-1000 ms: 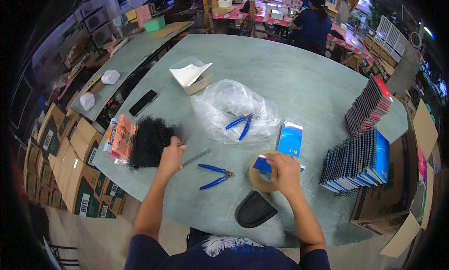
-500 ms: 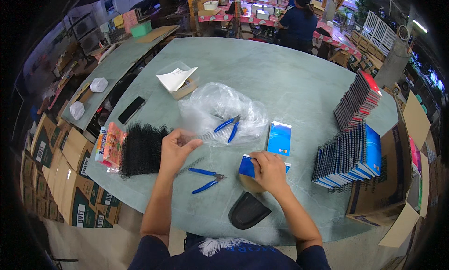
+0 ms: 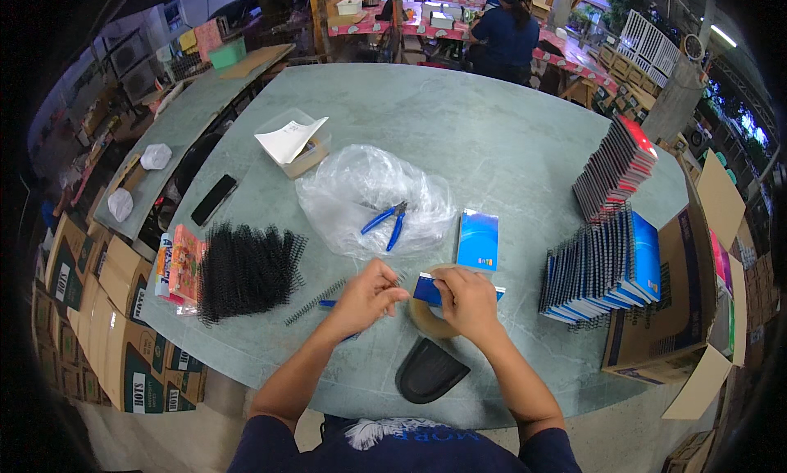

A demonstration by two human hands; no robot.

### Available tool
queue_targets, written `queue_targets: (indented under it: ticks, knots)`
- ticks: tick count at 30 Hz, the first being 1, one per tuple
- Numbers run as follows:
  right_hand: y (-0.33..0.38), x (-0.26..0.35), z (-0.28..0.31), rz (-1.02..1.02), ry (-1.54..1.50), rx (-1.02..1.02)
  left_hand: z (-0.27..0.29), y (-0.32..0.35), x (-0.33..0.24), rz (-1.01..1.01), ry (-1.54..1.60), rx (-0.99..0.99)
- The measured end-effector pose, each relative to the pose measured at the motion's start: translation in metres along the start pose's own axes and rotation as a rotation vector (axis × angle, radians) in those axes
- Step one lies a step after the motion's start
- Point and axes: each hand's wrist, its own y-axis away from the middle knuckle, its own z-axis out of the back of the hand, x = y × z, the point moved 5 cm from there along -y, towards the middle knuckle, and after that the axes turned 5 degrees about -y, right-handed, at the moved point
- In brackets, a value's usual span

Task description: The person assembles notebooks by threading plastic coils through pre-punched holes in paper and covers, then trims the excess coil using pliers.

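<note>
My right hand grips a small blue notebook by its upper part, over a tan ring that looks like a tape roll. Just to its left, my left hand pinches a thin black spiral coil, mostly hidden by the fingers and faint at their tips. Under that hand lie blue-handled cutters, largely covered. A loose black coil rests beside them. Another blue notebook lies flat beyond my right hand. A second pair of blue cutters sits on a clear plastic bag.
A heap of black coils is at left, by colourful packets and a phone. Bound blue notebooks and red ones stand at right near an open carton. A black curved pad lies near the front edge.
My left hand has moved right and slightly nearer, from beside the coil heap to next to the notebook. My right hand keeps its hold on the notebook. The view has shifted slightly.
</note>
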Motion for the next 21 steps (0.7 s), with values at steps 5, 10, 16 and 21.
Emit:
queue_targets:
  ticks: [5,10,16,21]
  knots:
    - [0.001,0.001,0.0,-0.056,0.013,0.083,-0.012,-0.002,0.009,-0.114,-0.339,-0.089]
    - [0.001,0.003,0.003,-0.046,0.012,0.078,-0.017,-0.003,-0.003,-0.233,-0.596,-0.128]
    - [0.004,0.004,0.002,-0.026,0.006,0.098,-0.015,-0.003,0.023,0.365,0.081,0.022]
    - [0.003,0.01,0.005,0.047,0.005,0.035,-0.014,-0.01,0.02,0.326,0.003,0.018]
